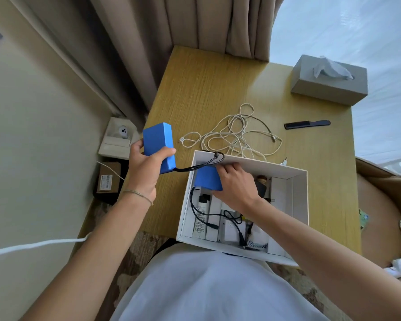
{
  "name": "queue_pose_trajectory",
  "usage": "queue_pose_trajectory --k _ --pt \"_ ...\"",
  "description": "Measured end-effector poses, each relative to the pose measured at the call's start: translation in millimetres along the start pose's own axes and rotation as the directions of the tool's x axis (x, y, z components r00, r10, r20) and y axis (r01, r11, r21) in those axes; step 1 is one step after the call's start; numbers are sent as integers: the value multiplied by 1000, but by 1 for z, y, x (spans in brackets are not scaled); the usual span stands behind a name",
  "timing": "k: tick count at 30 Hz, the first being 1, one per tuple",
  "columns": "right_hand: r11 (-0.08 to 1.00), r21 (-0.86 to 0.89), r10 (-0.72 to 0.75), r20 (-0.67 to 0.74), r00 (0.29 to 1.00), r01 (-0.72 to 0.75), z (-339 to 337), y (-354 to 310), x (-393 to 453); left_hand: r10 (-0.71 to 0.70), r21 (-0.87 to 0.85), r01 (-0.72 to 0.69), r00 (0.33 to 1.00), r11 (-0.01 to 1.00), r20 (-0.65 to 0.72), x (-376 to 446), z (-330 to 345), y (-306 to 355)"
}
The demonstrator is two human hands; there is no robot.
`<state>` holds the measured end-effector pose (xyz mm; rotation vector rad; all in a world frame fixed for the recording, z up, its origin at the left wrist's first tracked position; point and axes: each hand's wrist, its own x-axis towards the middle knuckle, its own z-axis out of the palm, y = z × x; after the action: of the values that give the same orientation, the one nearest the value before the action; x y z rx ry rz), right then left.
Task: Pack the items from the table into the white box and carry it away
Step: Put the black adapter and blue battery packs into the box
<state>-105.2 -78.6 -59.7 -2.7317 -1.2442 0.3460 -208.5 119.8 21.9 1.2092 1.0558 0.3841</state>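
Your left hand grips blue pack above bench edge, held clear, likely waiting its turn. Its black lead drapes over white box rim. Your right hand presses 2nd blue pack into box's far-left corner, probably saving room. Beyond: tangled white cable, black comb unpacked.
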Motion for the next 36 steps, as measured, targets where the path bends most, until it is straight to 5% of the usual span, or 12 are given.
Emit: queue_pose_trajectory --k 10,12,13,14,16,17,20,23,26,33,36 --pt "976 214 -22 -31 999 28 5 2 -12 4 35 -6 999 999 41 -11 1 1" --pt "944 328 76 -108 991 -37 -2 3 -17 18 47 -21 997 999 73 -15 3 1" --pt "864 489 196 -101 975 -123 -10 3 -19 25 54 -30 995 998 92 -17 5 2" --pt "668 709 325 -6 946 -225 -21 3 -21 32 62 -39 993 997 113 -19 6 2" --pt "81 948 356 262 897 -309 -46 1 -25 42 88 -57 986 995 161 -23 9 2" --pt "-81 952 315 304 899 -294 -58 3 -26 46 101 -65 981 993 187 -26 10 3" --pt "-242 928 248 340 907 -282 -84 2 -33 83 148 -127 960 981 269 -33 18 3" --pt "-245 926 294 354 888 -287 -92 4 -38 115 244 -214 924 946 364 -40 26 1" --pt "-108 951 349 309 885 -289 -93 13 -50 120 372 -317 877 872 465 -44 31 -5" --pt "112 902 386 347 855 -417 -75 33 -81 -13 721 -516 809 463 587 -50 53 -30" --pt "167 891 392 333 858 -422 -70 40 -88 -85 773 -491 821 402 565 -57 62 -50"
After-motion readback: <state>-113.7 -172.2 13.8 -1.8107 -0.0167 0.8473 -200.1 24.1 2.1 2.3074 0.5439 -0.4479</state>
